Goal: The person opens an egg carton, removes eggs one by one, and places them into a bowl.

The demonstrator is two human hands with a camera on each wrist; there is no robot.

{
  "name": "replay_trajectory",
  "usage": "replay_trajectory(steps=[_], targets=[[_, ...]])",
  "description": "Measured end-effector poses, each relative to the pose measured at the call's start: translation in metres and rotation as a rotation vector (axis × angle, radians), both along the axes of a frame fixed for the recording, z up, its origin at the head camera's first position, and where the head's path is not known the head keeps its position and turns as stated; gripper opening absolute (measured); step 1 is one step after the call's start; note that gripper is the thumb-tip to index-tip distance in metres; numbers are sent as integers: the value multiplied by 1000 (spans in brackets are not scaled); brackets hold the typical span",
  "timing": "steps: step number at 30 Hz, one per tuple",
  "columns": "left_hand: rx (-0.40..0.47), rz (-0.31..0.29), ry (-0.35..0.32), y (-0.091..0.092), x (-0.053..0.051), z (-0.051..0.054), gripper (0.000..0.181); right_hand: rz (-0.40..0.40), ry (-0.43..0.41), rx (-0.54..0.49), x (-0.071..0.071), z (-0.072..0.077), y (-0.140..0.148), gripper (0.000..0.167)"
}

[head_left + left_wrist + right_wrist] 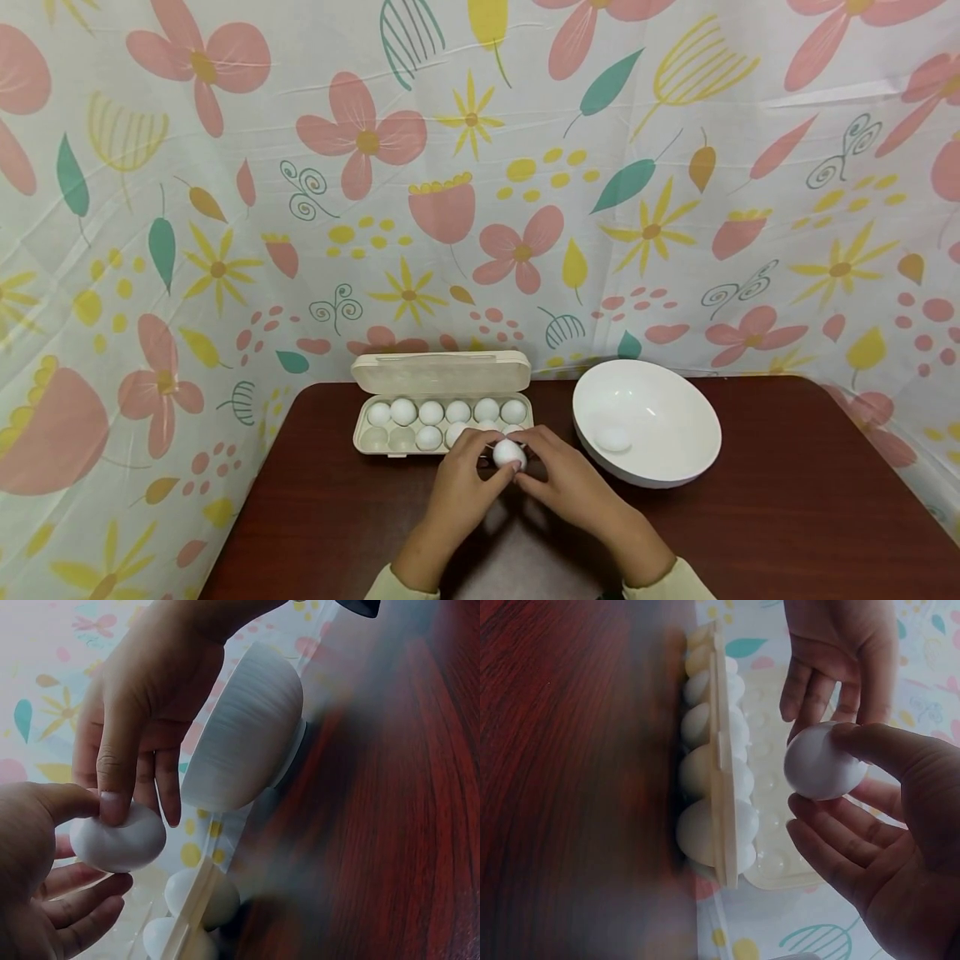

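Note:
A white egg (510, 454) is held between both hands, above the table in front of an egg carton (372, 451). My left hand (462, 485) pinches it from the left with thumb and fingers; my right hand (567, 482) does so from the right. In the left wrist view, both thumbs meet on the egg (120, 844). The carton's lid (442, 375) stands open at the back. White eggs fill its back row, and the two leftmost front cups hold none. My hands hide part of the front row's right end.
To the right of the carton stands a white bowl (675, 417) with one white egg (613, 439) inside. Both rest on a dark red-brown table (780, 500). A flowered cloth (480, 250) hangs behind the table's back edge and along its left side.

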State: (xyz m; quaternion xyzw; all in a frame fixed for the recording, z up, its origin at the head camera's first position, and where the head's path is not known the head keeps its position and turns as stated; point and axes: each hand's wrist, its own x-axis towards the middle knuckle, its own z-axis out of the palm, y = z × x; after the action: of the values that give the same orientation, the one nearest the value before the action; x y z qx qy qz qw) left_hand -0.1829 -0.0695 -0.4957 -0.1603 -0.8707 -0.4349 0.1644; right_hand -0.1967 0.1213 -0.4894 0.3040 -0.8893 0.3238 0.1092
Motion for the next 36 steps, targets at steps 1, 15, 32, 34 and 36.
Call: replay_trajectory(steps=[1, 15, 32, 34, 36], targets=[[-1, -2, 0, 0, 0, 0, 34, 1, 4, 0, 0, 0, 0, 48], [-3, -33, 3, -2, -1, 0, 36, 18, 18, -7, 0, 2, 3, 48], [125, 65, 76, -16, -14, -6, 22, -82, -35, -63, -2, 12, 10, 44], [127, 77, 98, -19, -16, -8, 22, -92, -26, -71, -3, 13, 12, 45], [129, 88, 111, -22, -18, -8, 24, -93, -12, -84, -4, 15, 15, 45]])
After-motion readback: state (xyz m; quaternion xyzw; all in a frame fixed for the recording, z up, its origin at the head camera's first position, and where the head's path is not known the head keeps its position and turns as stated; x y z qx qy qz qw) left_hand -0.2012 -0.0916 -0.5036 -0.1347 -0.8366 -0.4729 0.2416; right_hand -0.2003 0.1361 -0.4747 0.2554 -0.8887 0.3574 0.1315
